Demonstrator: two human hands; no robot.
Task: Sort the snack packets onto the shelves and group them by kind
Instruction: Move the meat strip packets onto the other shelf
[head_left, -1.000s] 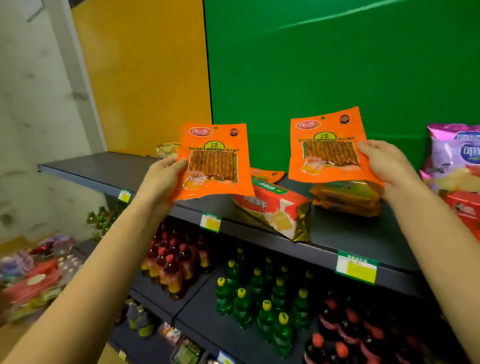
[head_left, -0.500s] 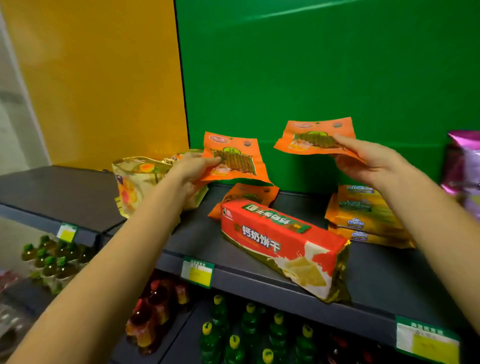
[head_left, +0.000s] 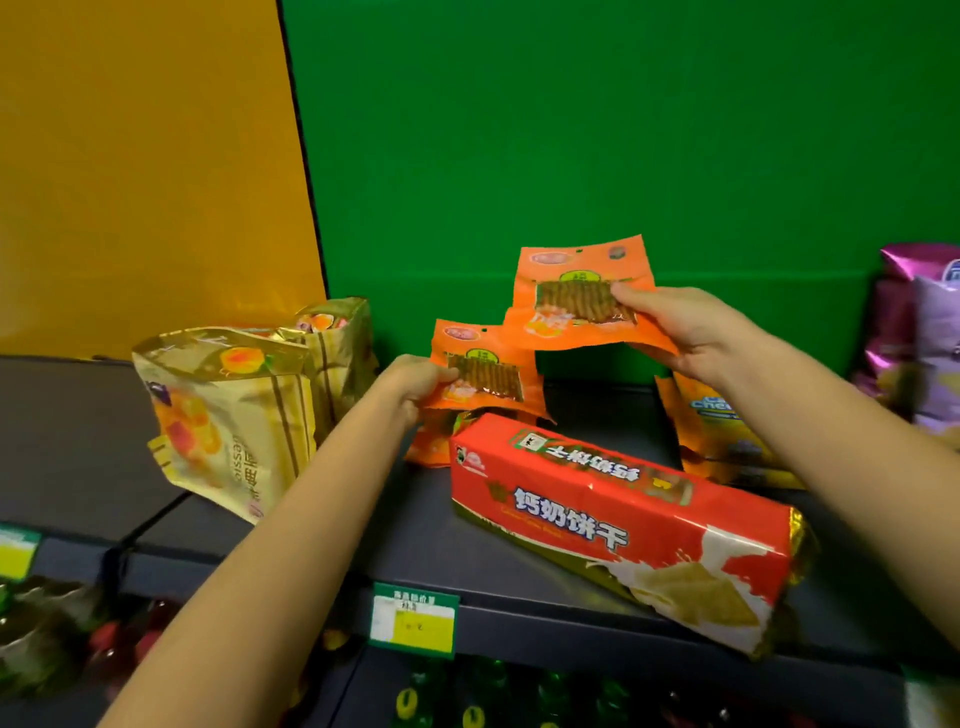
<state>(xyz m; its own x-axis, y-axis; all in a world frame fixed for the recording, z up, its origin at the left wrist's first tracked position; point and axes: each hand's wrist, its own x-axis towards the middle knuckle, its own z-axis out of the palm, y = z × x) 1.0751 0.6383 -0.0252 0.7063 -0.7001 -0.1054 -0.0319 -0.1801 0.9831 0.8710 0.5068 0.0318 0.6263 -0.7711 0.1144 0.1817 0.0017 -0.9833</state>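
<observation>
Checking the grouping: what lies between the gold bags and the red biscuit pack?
In the head view, the left hand, holding an orange packet, is in that stretch; a second orange packet lies on the shelf beneath it.

Head-worn view looks forward and down, close onto the shelf (head_left: 519, 613).

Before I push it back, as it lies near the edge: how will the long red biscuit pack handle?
The red biscuit pack probably stays stiff: it keeps a long, boxy shape. Flat sides suggest it slides rather than rolls. A fall off the shelf, whose front edge its near end reaches, could crack the biscuits.
</observation>
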